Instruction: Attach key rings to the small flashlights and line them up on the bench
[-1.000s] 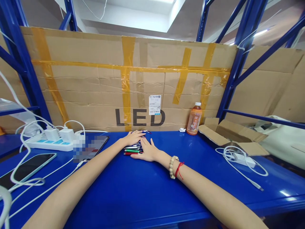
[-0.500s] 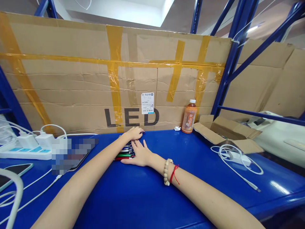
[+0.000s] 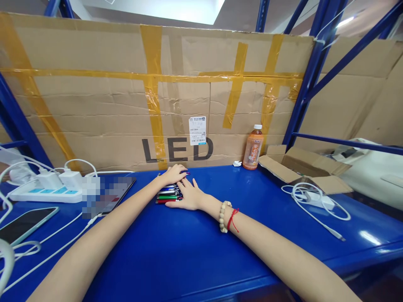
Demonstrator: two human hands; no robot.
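Several pens lie side by side in a row on the blue table. A green pen (image 3: 167, 197) and a red pen (image 3: 161, 201) are nearest me, with silver ones (image 3: 167, 192) just beyond. My left hand (image 3: 174, 174) lies palm down over the far end of the row, its fingers stretched to the right and covering the pens there. A purple tip (image 3: 188, 173) shows beside its fingertips. My right hand (image 3: 189, 196) rests at the right ends of the pens, fingers spread and thumb alongside the red pen. Part of the row is hidden beneath the hands.
A large taped cardboard box (image 3: 113, 117) stands behind the table. To the right are an orange drink bottle (image 3: 252, 149), an open carton (image 3: 310, 161) and a white charger with cable (image 3: 319, 200). A power strip (image 3: 47, 195), phone (image 3: 28, 222) and tablet (image 3: 121, 195) lie left.
The view has shifted slightly, so the table sits a little higher in the picture. Both hands stay at the pens; slightly more of the near pens shows.
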